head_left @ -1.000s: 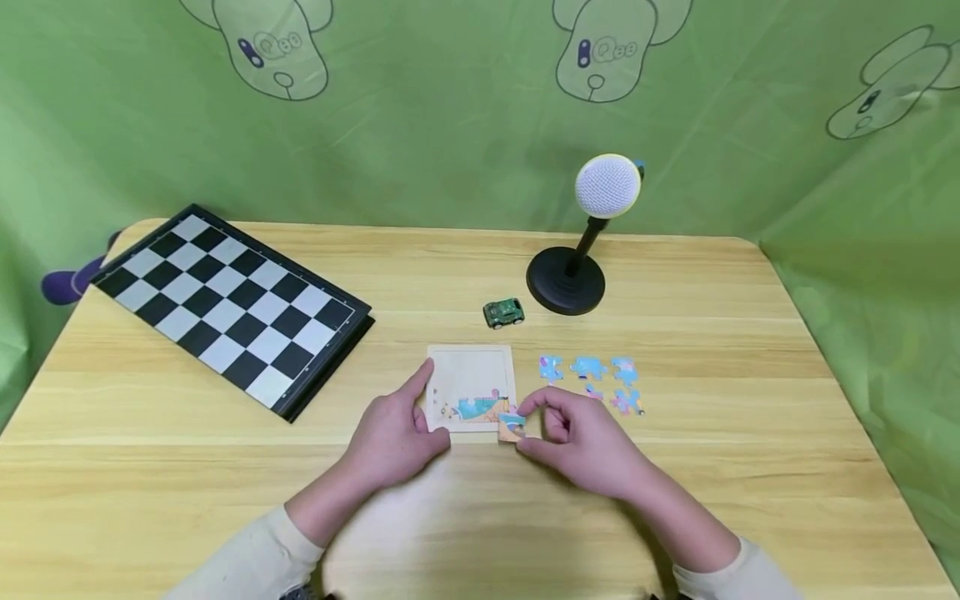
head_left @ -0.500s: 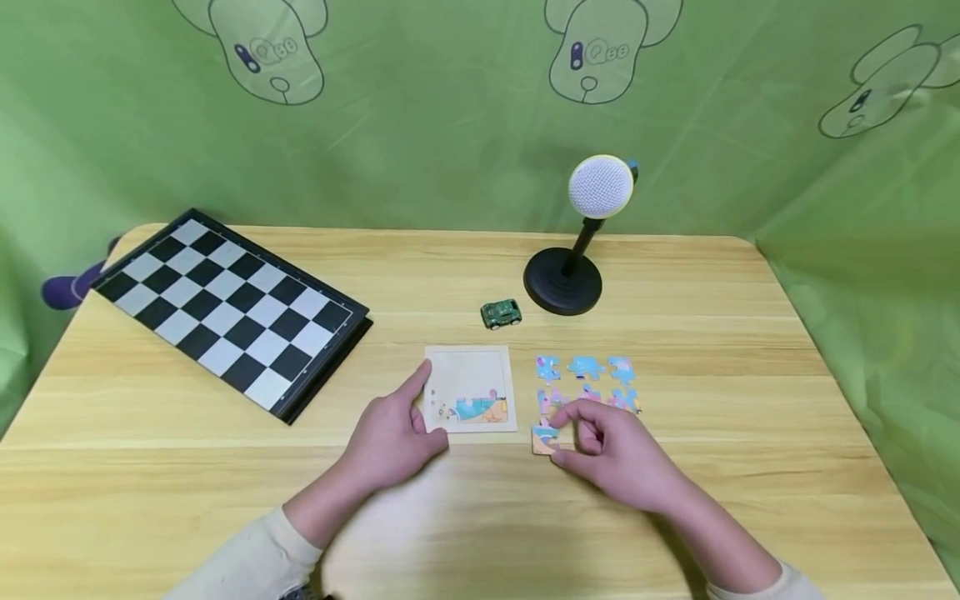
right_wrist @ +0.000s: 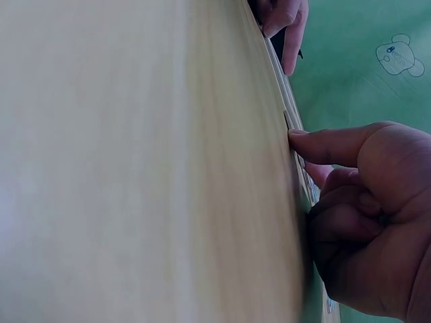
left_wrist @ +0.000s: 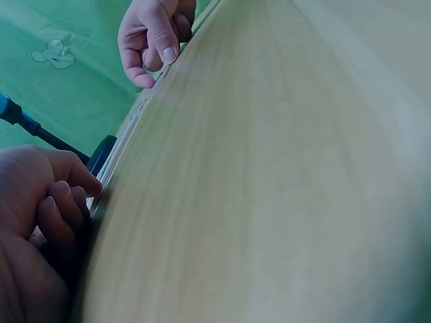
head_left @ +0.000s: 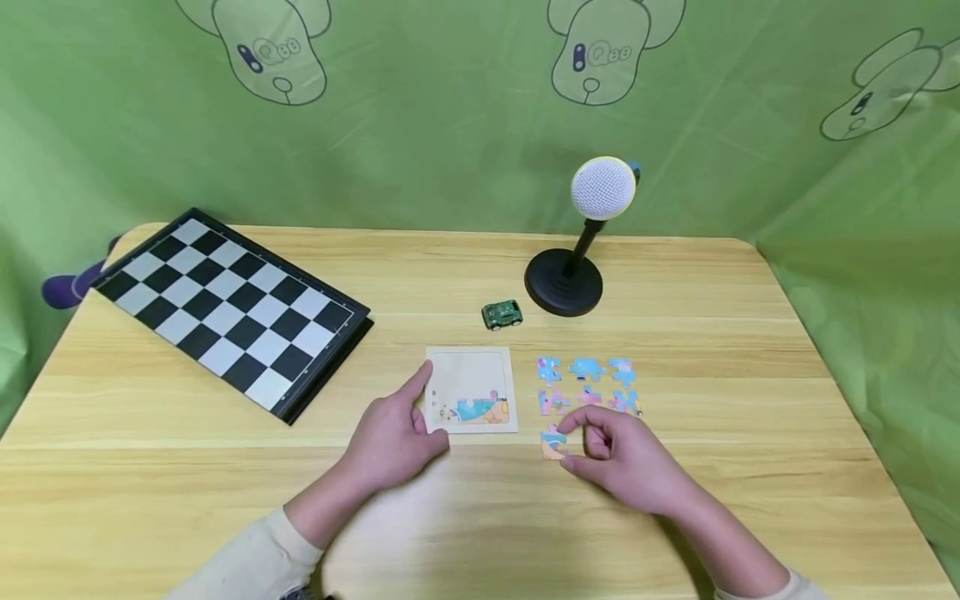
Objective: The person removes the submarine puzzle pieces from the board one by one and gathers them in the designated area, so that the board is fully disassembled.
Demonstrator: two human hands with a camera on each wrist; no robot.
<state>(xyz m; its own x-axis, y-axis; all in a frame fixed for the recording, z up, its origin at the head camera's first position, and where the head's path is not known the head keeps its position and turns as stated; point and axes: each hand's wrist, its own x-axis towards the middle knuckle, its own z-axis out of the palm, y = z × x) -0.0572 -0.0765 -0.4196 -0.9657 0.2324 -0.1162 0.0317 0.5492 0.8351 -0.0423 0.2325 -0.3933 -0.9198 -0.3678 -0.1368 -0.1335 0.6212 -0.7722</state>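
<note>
A pale square puzzle tray (head_left: pixel 468 375) lies mid-table, with joined puzzle pieces (head_left: pixel 480 409) along its lower edge. My left hand (head_left: pixel 392 437) holds its lower-left corner, index finger along the left side and thumb at the bottom edge. To the tray's right, my right hand (head_left: pixel 626 458) pinches a puzzle piece (head_left: pixel 553 442), blue above and orange below, between thumb and index finger, low over the table. Just behind it lie two rows of loose blue and pink puzzle pieces (head_left: pixel 587 368). In the right wrist view, the right hand's (right_wrist: pixel 377 215) other fingers are curled in.
Behind the tray sits a small green toy car (head_left: pixel 502 314). A round-headed microphone-like object on a black stand (head_left: pixel 564 282) is farther back. At the left lies a black-and-white chessboard (head_left: pixel 232 308). Green patterned cloth (head_left: pixel 435 125) hangs behind the table.
My right hand has carried the puzzle piece from the tray's lower-right corner rightward to a spot in front of the loose pieces. The left hand has stayed at the tray.
</note>
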